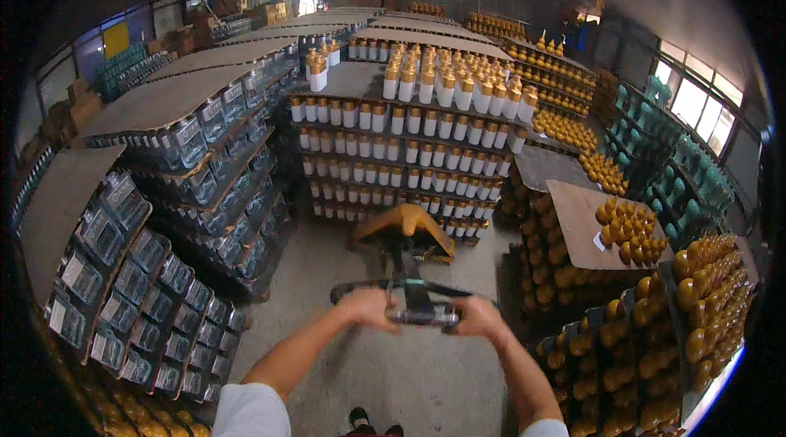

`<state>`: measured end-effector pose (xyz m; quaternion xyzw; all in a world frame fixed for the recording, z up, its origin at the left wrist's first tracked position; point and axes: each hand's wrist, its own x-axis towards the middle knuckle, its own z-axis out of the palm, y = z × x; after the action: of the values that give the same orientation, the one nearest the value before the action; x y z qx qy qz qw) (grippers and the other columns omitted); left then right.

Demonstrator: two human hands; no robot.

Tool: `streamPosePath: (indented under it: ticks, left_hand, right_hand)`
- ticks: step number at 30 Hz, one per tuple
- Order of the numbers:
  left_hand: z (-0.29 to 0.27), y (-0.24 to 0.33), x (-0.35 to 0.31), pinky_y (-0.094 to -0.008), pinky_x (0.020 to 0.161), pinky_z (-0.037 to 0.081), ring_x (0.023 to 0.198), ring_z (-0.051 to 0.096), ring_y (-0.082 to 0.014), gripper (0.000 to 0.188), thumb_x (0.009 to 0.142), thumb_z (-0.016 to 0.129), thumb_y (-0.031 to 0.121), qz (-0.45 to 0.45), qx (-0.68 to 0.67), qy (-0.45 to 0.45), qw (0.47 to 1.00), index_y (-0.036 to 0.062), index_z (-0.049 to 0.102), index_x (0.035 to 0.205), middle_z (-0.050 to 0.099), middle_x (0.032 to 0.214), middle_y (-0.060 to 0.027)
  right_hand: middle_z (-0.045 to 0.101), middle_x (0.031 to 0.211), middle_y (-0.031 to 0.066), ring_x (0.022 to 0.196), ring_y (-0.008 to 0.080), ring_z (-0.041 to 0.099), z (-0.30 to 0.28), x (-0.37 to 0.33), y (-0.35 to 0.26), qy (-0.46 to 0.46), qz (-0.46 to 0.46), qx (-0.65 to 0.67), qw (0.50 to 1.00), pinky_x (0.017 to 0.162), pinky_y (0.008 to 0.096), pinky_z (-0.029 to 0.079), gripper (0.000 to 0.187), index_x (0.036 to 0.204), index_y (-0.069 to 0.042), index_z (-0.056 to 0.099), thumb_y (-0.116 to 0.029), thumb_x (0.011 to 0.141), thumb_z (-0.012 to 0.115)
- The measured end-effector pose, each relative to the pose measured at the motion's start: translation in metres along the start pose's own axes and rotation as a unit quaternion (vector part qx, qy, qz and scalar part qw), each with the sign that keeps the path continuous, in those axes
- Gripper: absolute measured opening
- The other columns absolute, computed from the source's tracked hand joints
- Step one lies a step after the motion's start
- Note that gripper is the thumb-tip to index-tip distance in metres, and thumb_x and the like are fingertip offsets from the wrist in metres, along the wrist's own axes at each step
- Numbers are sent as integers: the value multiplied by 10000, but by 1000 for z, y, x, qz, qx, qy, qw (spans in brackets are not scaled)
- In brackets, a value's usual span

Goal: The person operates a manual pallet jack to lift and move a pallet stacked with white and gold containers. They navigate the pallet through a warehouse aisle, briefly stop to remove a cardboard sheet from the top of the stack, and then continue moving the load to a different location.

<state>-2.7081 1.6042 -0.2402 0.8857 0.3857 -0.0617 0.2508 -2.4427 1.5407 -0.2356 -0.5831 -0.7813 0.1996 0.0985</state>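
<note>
Both arms reach forward to the handle (pixel 419 316) of a yellow pallet jack (pixel 434 234). My left hand (pixel 370 308) is closed round the left side of its black grip. On the opposite side, my right hand (pixel 475 317) is wrapped round the grip too. The jack's yellow body stands beyond the handle, low in front of a tall tiered stack of white bottles with gold tops (pixel 409 138). Its forks are hidden, so I cannot tell whether they lie under that stack.
Stacks of clear glass bottles (pixel 135 277) in layers line the left. Amber bottles (pixel 647 314) are stacked close on the right, a brown board (pixel 585 228) on one stack. Green glass bottles (pixel 684 183) stand beyond. Grey concrete floor (pixel 327 380) runs between.
</note>
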Motion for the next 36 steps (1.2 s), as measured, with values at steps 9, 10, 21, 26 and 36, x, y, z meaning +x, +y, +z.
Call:
streamPosePath:
  ticks: [9, 10, 21, 26, 36]
  left_hand:
    - [284, -33, -66, -457, 679, 481, 806, 615, -348, 539, 695, 600, 542, -58, -89, -223, 969, 55, 649, 920, 641, 850, -175]
    - [294, -35, -69, -459, 673, 479, 793, 616, -351, 527, 690, 606, 530, -59, -119, -237, 962, 53, 653, 911, 640, 834, -185]
    - [84, -10, -47, -434, 657, 477, 741, 613, -337, 536, 639, 673, 489, -19, -47, -172, 984, -9, 652, 837, 642, 782, -188]
    - [-40, -23, 5, -420, 604, 451, 655, 596, -300, 578, 582, 732, 525, 59, -42, 34, 997, 3, 611, 801, 607, 684, -159]
    - [46, -32, -20, -451, 640, 470, 723, 617, -334, 539, 653, 670, 567, 47, -42, -107, 992, 46, 626, 783, 637, 742, -160]
  right_hand:
    - [660, 868, 112, 805, 326, 628, 239, -114, 0, -305, 129, 28, 943, 672, 434, 497, 340, 1029, -183, 637, -384, 763, 568]
    - [658, 873, 115, 809, 326, 628, 256, -114, 2, -296, 133, 37, 945, 678, 436, 498, 334, 1024, -177, 641, -382, 771, 564]
    - [645, 789, 124, 747, 333, 615, 113, -46, -3, -210, -11, -76, 975, 632, 444, 481, 363, 996, -166, 637, -407, 727, 612]
    - [657, 795, 103, 746, 266, 631, -24, 33, -16, -61, 7, 20, 998, 660, 362, 484, 396, 901, -82, 652, -349, 625, 750]
    - [651, 768, 89, 736, 293, 625, 47, -16, -26, -123, 38, -7, 992, 648, 398, 485, 403, 935, -192, 657, -498, 673, 662]
